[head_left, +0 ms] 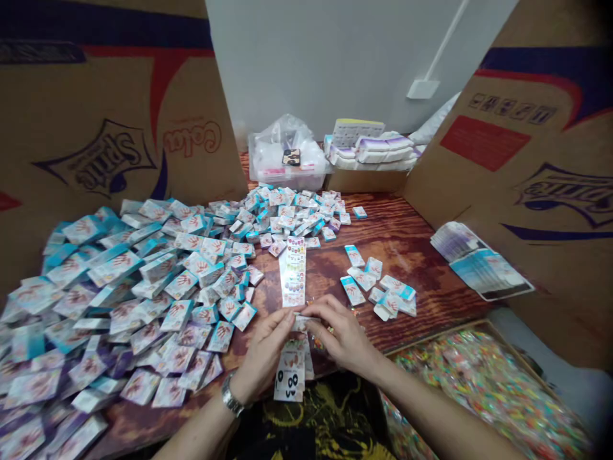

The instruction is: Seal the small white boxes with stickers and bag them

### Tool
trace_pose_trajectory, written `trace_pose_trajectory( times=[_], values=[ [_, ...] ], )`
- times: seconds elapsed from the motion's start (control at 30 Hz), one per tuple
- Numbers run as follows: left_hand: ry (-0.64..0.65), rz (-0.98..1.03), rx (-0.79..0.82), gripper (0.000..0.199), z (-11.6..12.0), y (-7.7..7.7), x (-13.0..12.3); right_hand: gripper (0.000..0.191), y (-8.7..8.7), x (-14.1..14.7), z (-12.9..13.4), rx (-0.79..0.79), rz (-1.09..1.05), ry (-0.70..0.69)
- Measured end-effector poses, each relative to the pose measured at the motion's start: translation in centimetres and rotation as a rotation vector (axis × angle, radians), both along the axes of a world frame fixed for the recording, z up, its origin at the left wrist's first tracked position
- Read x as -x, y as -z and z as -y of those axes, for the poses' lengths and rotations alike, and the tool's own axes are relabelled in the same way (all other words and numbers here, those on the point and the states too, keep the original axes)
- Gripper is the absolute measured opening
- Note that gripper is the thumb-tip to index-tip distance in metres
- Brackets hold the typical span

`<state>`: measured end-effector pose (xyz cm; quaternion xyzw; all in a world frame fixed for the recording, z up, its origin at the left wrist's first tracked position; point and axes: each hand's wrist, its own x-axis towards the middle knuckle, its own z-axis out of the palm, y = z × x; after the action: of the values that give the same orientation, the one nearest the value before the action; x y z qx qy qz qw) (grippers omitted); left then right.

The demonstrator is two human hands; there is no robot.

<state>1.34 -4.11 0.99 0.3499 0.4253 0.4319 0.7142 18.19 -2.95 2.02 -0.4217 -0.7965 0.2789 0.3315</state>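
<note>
Keeping pinch narrow: small white packet (301, 322) is held by left hand (263, 354) and right hand (342, 332) at fingertips, beside printed card strip (293, 271), near table (383, 236) front edge.

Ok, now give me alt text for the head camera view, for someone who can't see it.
The left hand and right hand hold a small white packet above a wooden table, just below a printed card strip. Heaps of small teal-and-white boxes spread across the table, with cardboard panels behind and a tray of colorful wrapped pieces at lower right.
</note>
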Motion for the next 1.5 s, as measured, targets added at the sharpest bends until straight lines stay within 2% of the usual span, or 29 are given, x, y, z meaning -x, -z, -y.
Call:
trace_pose_trajectory(
  times=[0.07,0.13,0.27,0.37,0.43,0.47,0.5,0.57,0.63,0.73,0.83,0.93,1.03,1.13,1.23,1.3,1.37,1.5],
  values=[
    [0.026,-0.133,-0.111,0.033,0.1,0.4,-0.1,0.019,0.2,-0.2,-0.1,0.071,-0.020,0.065],
    [0.029,-0.286,-0.242,0.029,0.0,0.8,-0.4,0.017,0.3,-0.5,-0.2,0.086,0.001,0.057],
    [0.012,-0.476,-0.440,0.022,-1.4,1.3,-1.6,0.017,0.6,-2.0,-0.8,0.003,0.074,0.033],
    [0.061,-0.686,-0.566,0.031,-3.3,1.3,-3.6,0.020,1.4,-4.5,-2.2,-0.001,0.065,0.168],
    [0.160,-0.911,-0.716,0.035,-4.6,1.4,-5.8,0.023,2.2,-6.5,-3.3,0.075,-0.032,0.343],
    [0.252,-1.034,-0.809,0.035,-5.2,1.6,-7.1,0.025,2.6,-7.6,-3.8,0.117,-0.109,0.432],
    [0.403,-1.154,-0.922,0.035,-5.7,2.0,-8.5,0.026,2.9,-8.5,-4.2,0.147,-0.192,0.516],
    [0.546,-1.208,-1.005,0.033,-6.5,3.0,-11.3,0.028,3.4,-10.2,-4.7,0.173,-0.318,0.636],
    [0.607,-1.233,-1.028,0.036,-7.2,4.1,-13.7,0.030,3.7,-11.6,-4.6,0.178,-0.336,0.672],
    [0.654,-1.276,-1.027,0.037,-8.5,5.6,-15.2,0.030,4.5,-13.3,-3.8,0.235,-0.211,0.590],
    [0.692,-1.301,-1.014,0.033,-10.3,6.3,-14.4,0.033,6.4,-14.4,-3.1,0.310,-0.153,0.512],
    [0.710,-1.302,-1.012,0.023,-12.0,6.0,-12.5,0.035,8.3,-14.5,-3.5,0.319,-0.163,0.520],
    [0.648,-1.278,-1.017,0.016,-12.9,4.4,-10.8,0.034,8.8,-14.2,-4.7,0.273,-0.134,0.528],
    [0.529,-1.222,-1.026,0.019,-12.8,1.9,-8.9,0.031,7.8,-13.7,-5.3,0.228,-0.042,0.476],
    [0.385,-1.110,-0.965,0.024,-12.0,-0.3,-6.1,0.024,6.7,-13.3,-4.6,0.235,0.101,0.294],
    [0.275,-0.896,-0.809,0.023,-11.0,-1.1,-4.1,0.019,6.2,-13.2,-4.0,0.252,0.211,0.131],
    [0.230,-0.762,-0.670,0.024,-9.9,-1.4,-2.4,0.016,5.9,-13.3,-3.9,0.261,0.322,-0.018],
    [0.204,-0.689,-0.496,0.027,-7.5,-1.1,-0.8,0.014,5.8,-13.2,-5.4,0.259,0.511,-0.233]
  ],
)
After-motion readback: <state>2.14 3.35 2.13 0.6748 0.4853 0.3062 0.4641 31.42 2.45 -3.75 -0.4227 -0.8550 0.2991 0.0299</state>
